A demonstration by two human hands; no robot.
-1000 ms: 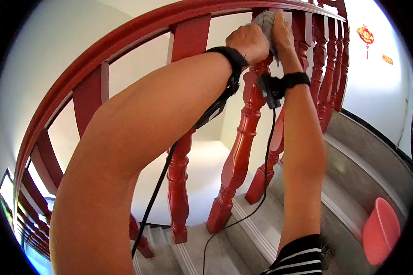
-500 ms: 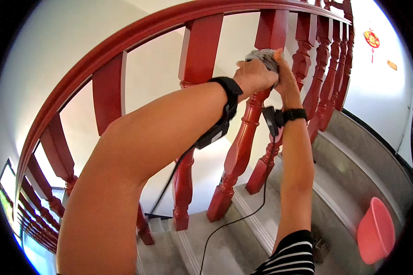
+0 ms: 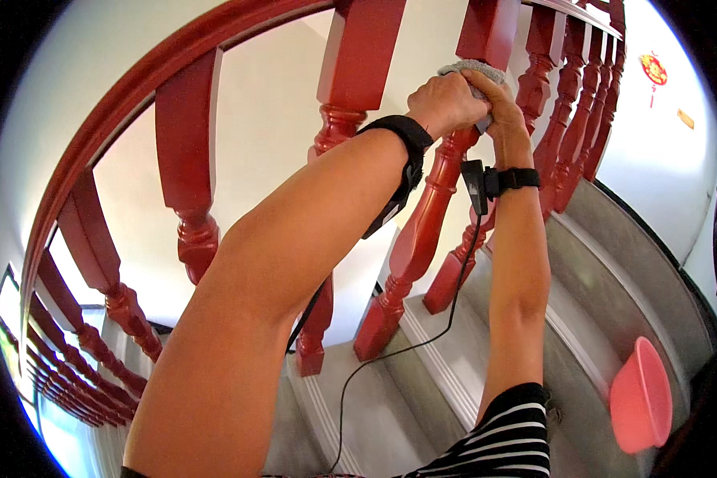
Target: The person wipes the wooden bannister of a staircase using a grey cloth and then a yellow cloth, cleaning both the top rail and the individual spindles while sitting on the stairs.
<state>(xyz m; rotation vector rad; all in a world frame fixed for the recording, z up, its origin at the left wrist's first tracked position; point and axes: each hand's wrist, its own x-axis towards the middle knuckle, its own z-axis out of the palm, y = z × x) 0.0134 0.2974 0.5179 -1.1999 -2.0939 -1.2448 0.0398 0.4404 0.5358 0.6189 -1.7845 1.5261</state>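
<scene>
While the left hand (image 3: 448,103) and the right hand (image 3: 503,107) meet, both are clamped on a grey cloth (image 3: 476,67), their fingers close together. The cloth is against a red baluster (image 3: 428,215), just below its square upper block; how far it wraps round the back is hidden. Each wrist wears a black strap, and a dark cord (image 3: 452,315) hangs from the box (image 3: 474,187) at the right one. The curved rail (image 3: 215,28) runs overhead and to the left. A pink basin (image 3: 631,402) stands tilted on the grey stairs (image 3: 438,354), right of the right forearm.
</scene>
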